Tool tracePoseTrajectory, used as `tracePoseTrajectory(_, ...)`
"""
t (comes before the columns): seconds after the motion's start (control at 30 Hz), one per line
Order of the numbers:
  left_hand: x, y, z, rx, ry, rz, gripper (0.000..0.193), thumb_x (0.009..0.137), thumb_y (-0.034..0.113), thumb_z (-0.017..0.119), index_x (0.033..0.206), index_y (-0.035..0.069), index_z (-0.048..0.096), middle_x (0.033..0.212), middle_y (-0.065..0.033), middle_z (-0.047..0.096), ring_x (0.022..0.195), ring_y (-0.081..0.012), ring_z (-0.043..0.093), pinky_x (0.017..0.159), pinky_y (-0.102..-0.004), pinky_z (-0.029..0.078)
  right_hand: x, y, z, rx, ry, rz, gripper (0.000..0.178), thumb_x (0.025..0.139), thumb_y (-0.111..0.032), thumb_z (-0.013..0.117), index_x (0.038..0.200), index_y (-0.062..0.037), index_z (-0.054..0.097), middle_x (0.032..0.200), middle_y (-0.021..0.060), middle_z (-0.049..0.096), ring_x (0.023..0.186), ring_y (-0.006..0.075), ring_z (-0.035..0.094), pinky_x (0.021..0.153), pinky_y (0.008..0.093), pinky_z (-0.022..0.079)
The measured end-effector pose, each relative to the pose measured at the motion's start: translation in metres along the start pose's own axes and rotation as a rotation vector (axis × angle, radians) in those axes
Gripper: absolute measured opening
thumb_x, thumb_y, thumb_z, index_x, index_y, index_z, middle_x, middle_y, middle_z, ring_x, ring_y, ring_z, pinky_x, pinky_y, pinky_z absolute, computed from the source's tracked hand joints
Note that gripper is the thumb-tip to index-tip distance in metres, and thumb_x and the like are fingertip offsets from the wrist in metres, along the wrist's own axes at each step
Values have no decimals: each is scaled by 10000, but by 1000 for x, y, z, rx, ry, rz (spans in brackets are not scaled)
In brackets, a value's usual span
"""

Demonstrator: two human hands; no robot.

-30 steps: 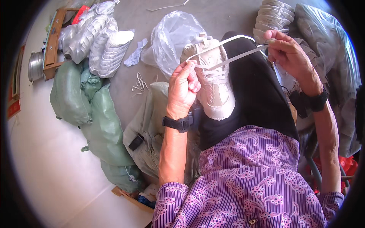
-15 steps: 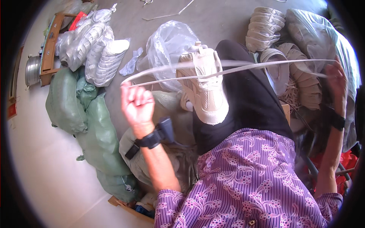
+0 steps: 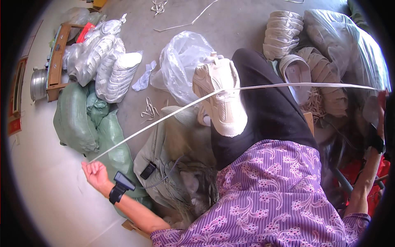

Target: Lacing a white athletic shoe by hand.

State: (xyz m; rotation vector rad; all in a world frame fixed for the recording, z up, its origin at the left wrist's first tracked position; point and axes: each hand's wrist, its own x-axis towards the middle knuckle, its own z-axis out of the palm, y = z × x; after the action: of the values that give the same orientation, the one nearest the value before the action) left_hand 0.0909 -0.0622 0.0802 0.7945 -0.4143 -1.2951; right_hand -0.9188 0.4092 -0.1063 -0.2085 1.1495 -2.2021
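A cream sneaker (image 3: 225, 108) rests on my lap, toe toward me. Its long pale shoelace (image 3: 160, 120) runs out from the front of the shoe to both sides, pulled straight. Out at the left, my left hand (image 3: 96, 175) is closed on one end of the lace. Far to the right, near the rim of the picture, my right hand (image 3: 380, 109) grips the other end; its fingers are partly lost in the dark edge. Only the lace links my hands to the shoe.
Stacked cream shoe uppers (image 3: 284, 35) and a bundle of laces (image 3: 312, 103) lie at the right. Green sacks (image 3: 76, 119) and bagged white shoes (image 3: 117, 74) stand at the left. A clear plastic bag (image 3: 181, 57) sits beyond the shoe.
Both hands have moved outward, the left one down and far to the left, the right one lower and further right. The looped lace is now drawn straight through the shoe.
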Motion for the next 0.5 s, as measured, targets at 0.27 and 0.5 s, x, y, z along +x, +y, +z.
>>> tracePoseTrajectory(0.27, -48, 74, -27, 399, 485, 297, 325, 943, 155, 557, 668, 96, 394, 557, 17, 362, 459, -124, 303, 490, -274, 286, -99, 235, 375, -954, -606, 125, 275, 906, -193, 546, 1077, 12, 617, 819, 32, 628, 772, 98, 580, 734, 245, 471)
tracePoseTrajectory(0.5, -47, 41, -45, 539, 158, 40, 183, 920, 130, 564, 1044, -3, 541, 737, -14, 493, 545, -114, 415, 516, -265, 350, -123, 342, 446, -1429, -1196, -658, 118, 745, -191, 627, 656, -114, 621, 721, 21, 565, 807, 216, 576, 744, 385, 429)
